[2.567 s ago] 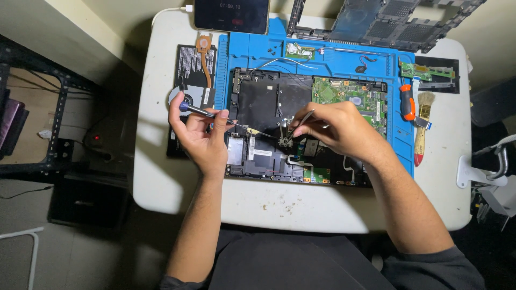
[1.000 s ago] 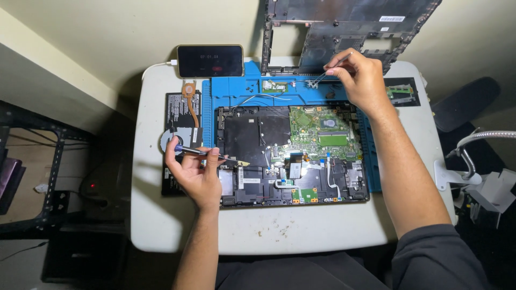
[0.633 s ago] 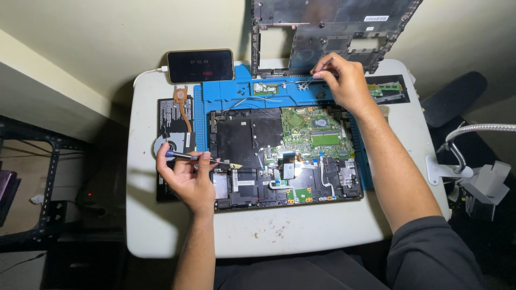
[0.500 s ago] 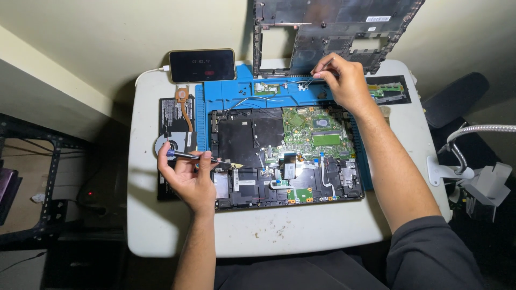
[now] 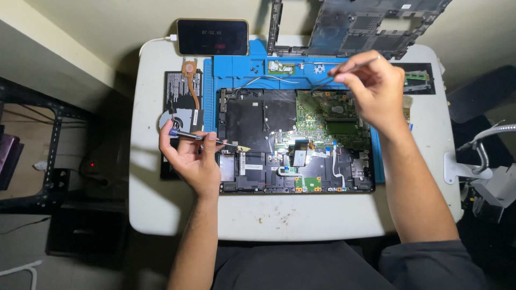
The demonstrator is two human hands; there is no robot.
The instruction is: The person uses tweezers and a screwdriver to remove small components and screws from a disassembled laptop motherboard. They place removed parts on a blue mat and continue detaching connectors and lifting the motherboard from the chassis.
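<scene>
While the open laptop (image 5: 295, 142) lies flat on the blue mat (image 5: 236, 67) in the middle of the white counter (image 5: 301, 215), both hands work over it. The left hand (image 5: 191, 158) is closed around a thin screwdriver (image 5: 207, 139), and its tip points right, over the laptop's left side. The right hand (image 5: 373, 88) is at the far side, over the green board (image 5: 330, 115). Its grip is pinched shut on black tweezers (image 5: 333, 78), whose tips point left over the mat. A round fan (image 5: 180, 118) with a copper pipe lies left of the laptop. A phone (image 5: 213, 36) rests at the far edge. A dark laptop cover (image 5: 355, 24) leans up behind.
</scene>
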